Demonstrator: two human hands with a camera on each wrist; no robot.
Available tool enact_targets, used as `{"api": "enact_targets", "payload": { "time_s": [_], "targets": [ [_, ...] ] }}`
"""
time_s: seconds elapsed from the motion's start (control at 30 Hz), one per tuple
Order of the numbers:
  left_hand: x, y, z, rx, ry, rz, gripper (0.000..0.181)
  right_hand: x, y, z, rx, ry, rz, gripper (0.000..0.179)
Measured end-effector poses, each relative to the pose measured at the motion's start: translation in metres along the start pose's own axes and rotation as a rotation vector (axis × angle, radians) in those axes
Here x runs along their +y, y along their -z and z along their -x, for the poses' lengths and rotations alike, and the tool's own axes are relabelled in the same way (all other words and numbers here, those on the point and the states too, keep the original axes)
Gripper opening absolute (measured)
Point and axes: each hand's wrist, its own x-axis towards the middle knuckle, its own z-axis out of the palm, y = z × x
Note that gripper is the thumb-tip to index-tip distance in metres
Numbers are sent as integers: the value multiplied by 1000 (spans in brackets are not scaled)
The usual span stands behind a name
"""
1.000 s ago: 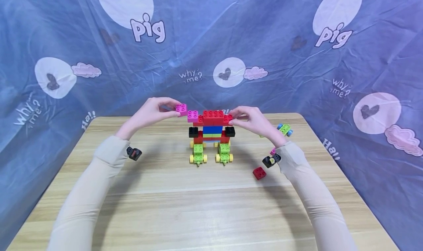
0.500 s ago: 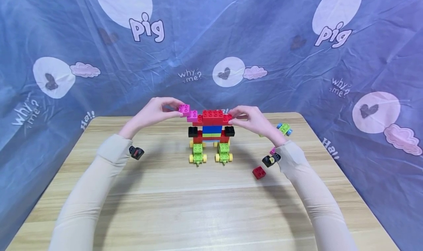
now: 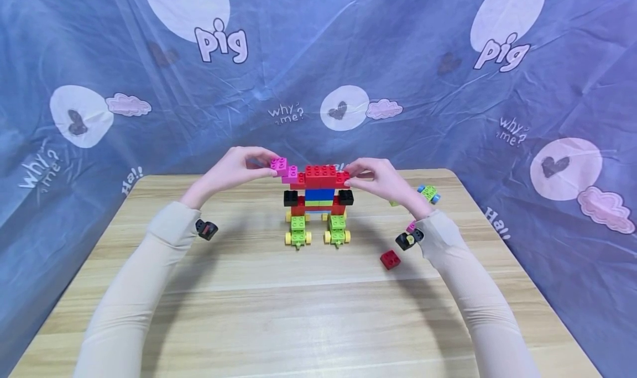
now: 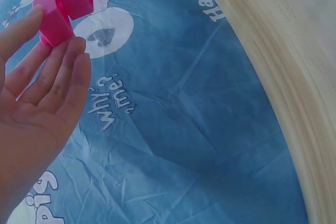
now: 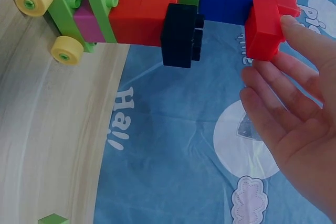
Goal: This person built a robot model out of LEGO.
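Observation:
In the head view, a figure of toy building bricks stands on the table, with blue bricks [image 3: 320, 195] in its middle and green wheeled bases [image 3: 298, 231] as its feet. My left hand [image 3: 234, 169] pinches a pink brick [image 4: 56, 20] between thumb and fingers. That brick touches the outer part of another pink brick [image 3: 292, 174] on the figure's left arm, one step higher. Whether the studs are fully joined, I cannot tell. On the opposite side, my right hand [image 3: 378, 179] grips the end red brick [image 5: 262, 35] with thumb and fingertips. Black bricks [image 5: 178, 35] stick out lower down.
A loose red brick [image 3: 390, 260] lies on the table [image 3: 318, 317], right of the figure. Near my right wrist are a pink brick [image 3: 411, 227], partly hidden, and a green wheeled base with blue wheels [image 3: 429, 194]. Blue printed cloth [image 3: 278, 63] hangs behind the table.
My left hand has moved right with its pink brick, from apart to touching the pink brick on the figure's arm. The right hand keeps its grip in place.

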Motion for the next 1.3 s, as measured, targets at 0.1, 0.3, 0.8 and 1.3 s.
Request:
{"api": "enact_targets", "payload": {
  "time_s": [0.1, 0.3, 0.8, 1.3],
  "targets": [
    [0, -1, 0, -1, 6, 2, 36, -1, 1, -1, 12, 23, 6, 31],
    [-1, -1, 1, -2, 10, 10, 36, -8, 2, -8, 26, 76, 2, 30],
    [2, 0, 2, 3, 0, 15, 37, -37, -5, -37, -37, 149, 48, 33],
    [3, -1, 1, 10, -25, 15, 37, -58, -22, -59, -120, 190, 152, 34]
  ]
}}
